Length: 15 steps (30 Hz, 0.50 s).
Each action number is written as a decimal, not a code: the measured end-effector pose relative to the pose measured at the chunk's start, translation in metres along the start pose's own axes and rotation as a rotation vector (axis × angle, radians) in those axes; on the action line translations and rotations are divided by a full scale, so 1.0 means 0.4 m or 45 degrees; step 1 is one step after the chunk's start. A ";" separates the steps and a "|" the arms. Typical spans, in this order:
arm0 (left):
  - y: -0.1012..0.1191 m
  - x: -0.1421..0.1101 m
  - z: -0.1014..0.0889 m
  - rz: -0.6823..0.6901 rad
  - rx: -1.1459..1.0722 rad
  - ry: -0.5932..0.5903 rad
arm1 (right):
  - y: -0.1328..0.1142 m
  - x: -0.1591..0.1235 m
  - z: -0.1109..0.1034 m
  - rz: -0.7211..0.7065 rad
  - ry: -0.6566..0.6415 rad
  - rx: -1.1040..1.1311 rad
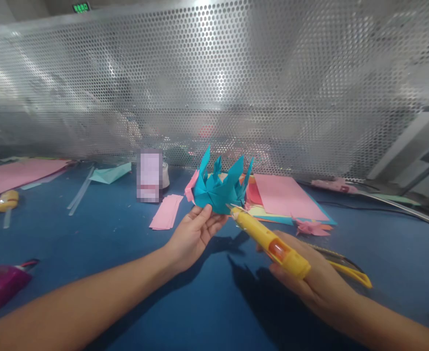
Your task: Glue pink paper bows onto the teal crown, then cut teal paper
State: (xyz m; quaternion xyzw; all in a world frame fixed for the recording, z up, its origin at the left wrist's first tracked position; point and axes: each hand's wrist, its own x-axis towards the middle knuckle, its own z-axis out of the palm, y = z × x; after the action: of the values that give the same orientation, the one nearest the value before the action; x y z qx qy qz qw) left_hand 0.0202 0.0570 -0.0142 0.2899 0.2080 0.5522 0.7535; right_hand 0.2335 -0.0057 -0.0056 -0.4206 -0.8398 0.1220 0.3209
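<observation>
My left hand (200, 231) is closed on the lower edge of a folded blue paper lotus (218, 192), thumb in front, and holds it up over the table. Several pointed petals stand upright on it, and a pink folded paper piece (191, 186) sits at its left side. In my right hand (309, 265) is a yellow hot glue gun (269, 241), its body slanting up to the left. The gun's nozzle is at the lower right of the blue paper; whether it touches is hard to tell. Part of my right hand's fingers is hidden behind the gun.
Pink paper strips (165, 212) lie left of my left hand, by a phone (150, 175). Coloured sheets (291, 195) and a pink folded paper (311, 227) are at right. Glue sticks (81, 191) and a magenta tool (6, 286) lie left. A perforated metal panel (214, 83) stands behind.
</observation>
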 end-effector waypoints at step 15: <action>-0.003 -0.002 0.003 -0.042 -0.022 0.119 | 0.000 -0.007 0.011 0.099 -0.114 -0.023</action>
State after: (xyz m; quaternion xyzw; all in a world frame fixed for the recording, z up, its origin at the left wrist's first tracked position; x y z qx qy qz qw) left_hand 0.0217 0.0557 -0.0142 0.2538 0.2428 0.5543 0.7545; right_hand 0.2321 -0.0075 -0.0101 -0.4499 -0.8374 0.1454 0.2742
